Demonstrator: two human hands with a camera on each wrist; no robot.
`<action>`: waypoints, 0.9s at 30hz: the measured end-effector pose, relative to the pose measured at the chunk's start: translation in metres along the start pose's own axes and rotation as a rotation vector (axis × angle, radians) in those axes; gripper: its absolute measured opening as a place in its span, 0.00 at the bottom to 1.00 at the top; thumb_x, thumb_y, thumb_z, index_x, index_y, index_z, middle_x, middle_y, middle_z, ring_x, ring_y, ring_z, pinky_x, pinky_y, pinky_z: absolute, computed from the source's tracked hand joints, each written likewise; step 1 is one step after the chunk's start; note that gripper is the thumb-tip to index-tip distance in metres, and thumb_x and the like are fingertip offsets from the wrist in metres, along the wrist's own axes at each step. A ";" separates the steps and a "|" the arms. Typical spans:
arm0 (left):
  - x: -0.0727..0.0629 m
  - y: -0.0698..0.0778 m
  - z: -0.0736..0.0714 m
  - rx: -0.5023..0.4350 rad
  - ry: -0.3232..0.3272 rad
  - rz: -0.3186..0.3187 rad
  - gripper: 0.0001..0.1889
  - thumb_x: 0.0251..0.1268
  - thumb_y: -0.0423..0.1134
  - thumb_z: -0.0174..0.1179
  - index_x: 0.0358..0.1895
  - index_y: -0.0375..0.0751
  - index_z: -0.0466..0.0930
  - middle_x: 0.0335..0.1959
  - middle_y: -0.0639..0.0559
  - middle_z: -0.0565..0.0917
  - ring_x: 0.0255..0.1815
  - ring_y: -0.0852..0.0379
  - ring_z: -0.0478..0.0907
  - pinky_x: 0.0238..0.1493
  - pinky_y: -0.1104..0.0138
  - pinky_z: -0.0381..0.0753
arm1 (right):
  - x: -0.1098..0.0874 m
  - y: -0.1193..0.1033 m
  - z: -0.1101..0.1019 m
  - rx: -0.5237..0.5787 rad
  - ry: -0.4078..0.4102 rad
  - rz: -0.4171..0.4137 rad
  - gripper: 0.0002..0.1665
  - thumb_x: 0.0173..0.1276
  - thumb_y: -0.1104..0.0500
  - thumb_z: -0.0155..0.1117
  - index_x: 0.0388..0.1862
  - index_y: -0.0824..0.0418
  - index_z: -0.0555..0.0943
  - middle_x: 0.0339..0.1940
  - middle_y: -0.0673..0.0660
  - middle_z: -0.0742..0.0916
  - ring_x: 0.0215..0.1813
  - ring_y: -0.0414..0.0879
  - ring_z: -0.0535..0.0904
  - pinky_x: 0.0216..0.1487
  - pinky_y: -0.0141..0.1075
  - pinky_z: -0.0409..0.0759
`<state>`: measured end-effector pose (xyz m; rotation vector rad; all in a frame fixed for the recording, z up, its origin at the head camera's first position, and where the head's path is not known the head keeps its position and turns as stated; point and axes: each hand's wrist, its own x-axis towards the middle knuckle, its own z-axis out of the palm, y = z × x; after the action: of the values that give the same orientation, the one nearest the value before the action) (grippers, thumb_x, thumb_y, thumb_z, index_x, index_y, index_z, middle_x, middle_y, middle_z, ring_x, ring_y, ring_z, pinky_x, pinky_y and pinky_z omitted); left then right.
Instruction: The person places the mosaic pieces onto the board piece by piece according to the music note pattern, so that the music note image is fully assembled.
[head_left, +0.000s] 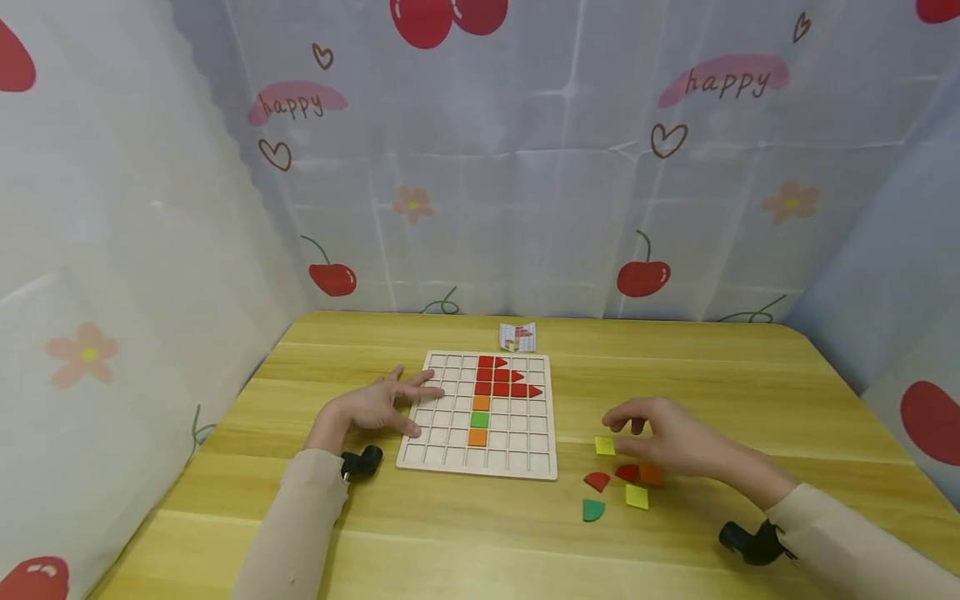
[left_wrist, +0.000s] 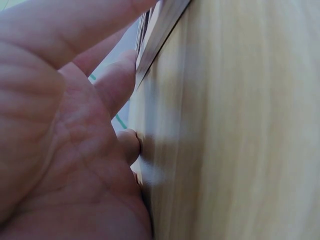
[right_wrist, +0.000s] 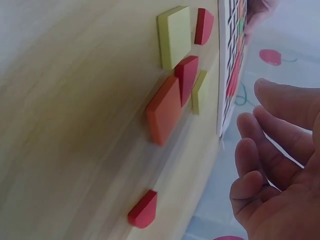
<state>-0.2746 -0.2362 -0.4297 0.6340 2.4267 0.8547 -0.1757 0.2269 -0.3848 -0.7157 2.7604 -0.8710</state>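
Observation:
My left hand rests with spread fingers on the left edge of a wooden grid board. Set in the board are red squares and triangles, two orange squares and a green square. To the right of the board, my right hand hovers over loose pieces, its fingers loosely bent around nothing. Beside its thumb lies a yellow square. Below the hand are an orange square, red pieces, another yellow square and a green quarter-round.
A small printed pattern card lies behind the board. The wooden table reaches back to a curtain with cherries and hearts. Curtains also hang at both sides.

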 end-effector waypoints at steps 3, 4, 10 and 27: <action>0.001 -0.001 0.001 0.007 -0.003 0.009 0.37 0.60 0.45 0.74 0.74 0.68 0.72 0.87 0.61 0.47 0.85 0.36 0.20 0.74 0.25 0.28 | -0.005 0.007 0.000 -0.024 0.020 -0.006 0.18 0.67 0.56 0.74 0.54 0.59 0.87 0.49 0.50 0.90 0.44 0.42 0.77 0.44 0.34 0.80; 0.001 -0.001 0.001 0.006 -0.007 0.009 0.37 0.60 0.45 0.74 0.74 0.68 0.72 0.87 0.61 0.46 0.85 0.36 0.21 0.74 0.25 0.28 | -0.006 0.009 0.001 -0.028 0.025 -0.009 0.18 0.66 0.55 0.75 0.53 0.58 0.87 0.49 0.50 0.90 0.44 0.42 0.77 0.44 0.34 0.81; 0.002 0.002 0.003 -0.013 -0.016 -0.002 0.37 0.60 0.44 0.74 0.74 0.68 0.72 0.87 0.61 0.47 0.85 0.37 0.20 0.74 0.26 0.27 | -0.016 0.020 0.002 -0.035 0.043 -0.015 0.17 0.65 0.57 0.76 0.53 0.58 0.88 0.48 0.50 0.90 0.43 0.40 0.78 0.42 0.32 0.80; 0.004 -0.003 -0.005 -0.011 -0.025 0.026 0.37 0.62 0.46 0.73 0.76 0.64 0.71 0.87 0.60 0.45 0.85 0.36 0.18 0.74 0.25 0.28 | -0.022 0.024 0.012 -0.016 -0.008 -0.037 0.17 0.64 0.58 0.77 0.51 0.53 0.87 0.47 0.46 0.89 0.43 0.38 0.77 0.43 0.33 0.80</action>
<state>-0.2816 -0.2381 -0.4294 0.6691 2.3950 0.8649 -0.1627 0.2487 -0.4076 -0.7737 2.7583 -0.8527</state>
